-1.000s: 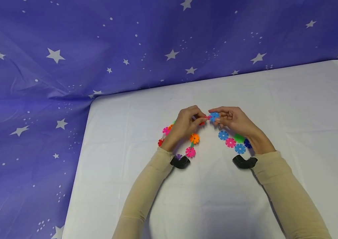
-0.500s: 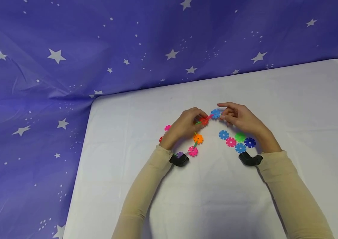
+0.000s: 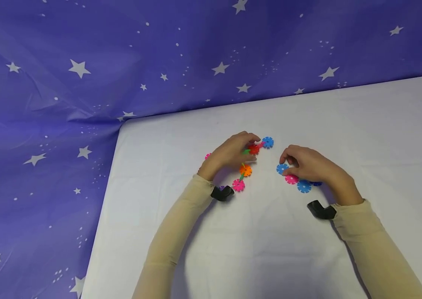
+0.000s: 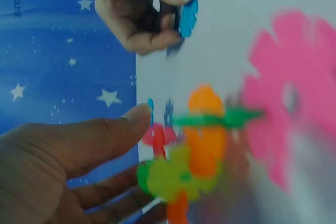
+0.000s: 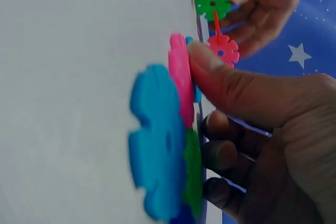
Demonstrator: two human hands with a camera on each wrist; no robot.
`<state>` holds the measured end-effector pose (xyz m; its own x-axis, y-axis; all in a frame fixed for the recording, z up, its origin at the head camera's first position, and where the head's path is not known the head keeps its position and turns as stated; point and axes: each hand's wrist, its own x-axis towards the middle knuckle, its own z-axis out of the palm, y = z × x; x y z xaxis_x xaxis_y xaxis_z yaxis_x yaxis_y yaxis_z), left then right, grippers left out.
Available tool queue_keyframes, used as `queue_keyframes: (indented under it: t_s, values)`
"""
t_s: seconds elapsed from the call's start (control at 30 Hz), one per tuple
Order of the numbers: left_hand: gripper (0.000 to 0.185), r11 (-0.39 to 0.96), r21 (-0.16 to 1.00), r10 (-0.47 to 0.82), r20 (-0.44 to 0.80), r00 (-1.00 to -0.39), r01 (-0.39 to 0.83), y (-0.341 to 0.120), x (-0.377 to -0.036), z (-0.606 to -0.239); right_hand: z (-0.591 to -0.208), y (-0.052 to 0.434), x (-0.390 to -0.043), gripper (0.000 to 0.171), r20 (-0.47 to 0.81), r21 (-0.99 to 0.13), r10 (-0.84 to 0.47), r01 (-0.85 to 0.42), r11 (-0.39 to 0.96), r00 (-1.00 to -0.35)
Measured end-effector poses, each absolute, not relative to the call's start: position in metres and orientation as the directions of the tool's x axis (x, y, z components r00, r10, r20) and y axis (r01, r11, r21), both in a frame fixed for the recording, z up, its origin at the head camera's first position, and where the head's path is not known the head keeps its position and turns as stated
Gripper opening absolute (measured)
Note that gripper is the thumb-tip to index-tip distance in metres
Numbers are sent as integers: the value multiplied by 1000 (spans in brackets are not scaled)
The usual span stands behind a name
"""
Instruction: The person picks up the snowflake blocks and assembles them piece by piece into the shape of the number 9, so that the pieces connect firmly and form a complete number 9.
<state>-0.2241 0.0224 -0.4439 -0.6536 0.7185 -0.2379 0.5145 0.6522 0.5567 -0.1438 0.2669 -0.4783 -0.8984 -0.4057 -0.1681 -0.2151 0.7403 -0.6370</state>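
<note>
A chain of interlocked plastic snowflake discs lies on the white table, ending in a light blue disc [image 3: 268, 142] beside a pink one; a red disc [image 3: 253, 149] and an orange disc [image 3: 246, 170] also belong to it. Over the chain's left part is my left hand [image 3: 233, 151], thumb and fingers apart; in the left wrist view no disc is pinched between them. My right hand [image 3: 309, 166] pinches a loose light blue disc [image 3: 282, 168] by its edges, thumb in front and forefinger behind. The palm hides part of the loose group, including the green disc [image 5: 192, 174].
Beside the right hand lie a loose pink disc [image 3: 291, 179], another light blue disc [image 3: 304, 186] and a partly covered dark blue disc [image 3: 316, 183]. Black wrist mounts [image 3: 321, 210] sit at both cuffs. A purple starred cloth [image 3: 181, 54] hangs behind the table.
My right hand has let go of the chain's blue end disc and come down to the loose discs, taking hold of a light blue one. My left hand's fingers have loosened from the chain.
</note>
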Motion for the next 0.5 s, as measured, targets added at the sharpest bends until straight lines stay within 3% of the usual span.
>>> queue_keyframes:
  t_s: [0.2,0.5]
  values:
    - [64,681,524,694,-238,-680,512,49,-225,-448,-482,270,-144,24,-149,-658,-380,-195,728,-913]
    - [43,675,540,677,-180,-714,503,52,-225,-462,-490,271,-149,14,13,-671,-295,-228,705,-955]
